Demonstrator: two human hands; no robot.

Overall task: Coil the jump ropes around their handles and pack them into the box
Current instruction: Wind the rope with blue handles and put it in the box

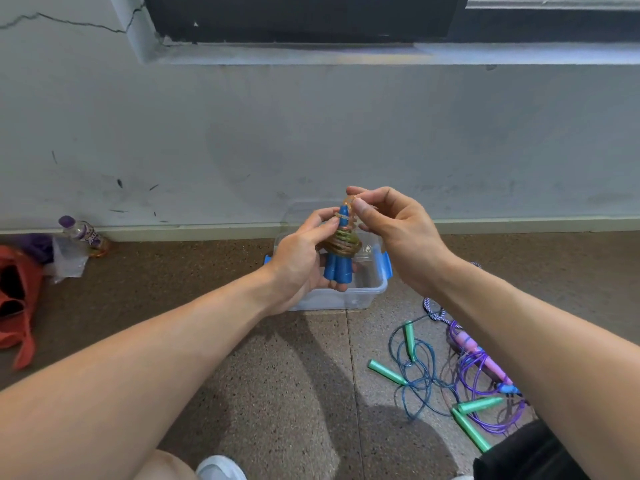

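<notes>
My left hand (298,261) grips a pair of blue handles (338,268) held upright, with an orange-green rope (343,242) coiled around their middle. My right hand (391,230) pinches the rope's loose end at the top of the handles. Both hands hover over a clear plastic box (360,296) with blue latches on the floor by the wall. At the lower right lie loose jump ropes: a blue rope with green handles (388,372), a purple rope (485,410) and a pink-handled one (474,348).
A plastic bottle (83,235) with a purple cap stands by the wall at left, next to a red bag (17,296) and a clear plastic bag. A white shoe (218,469) shows at the bottom. The floor is speckled stone.
</notes>
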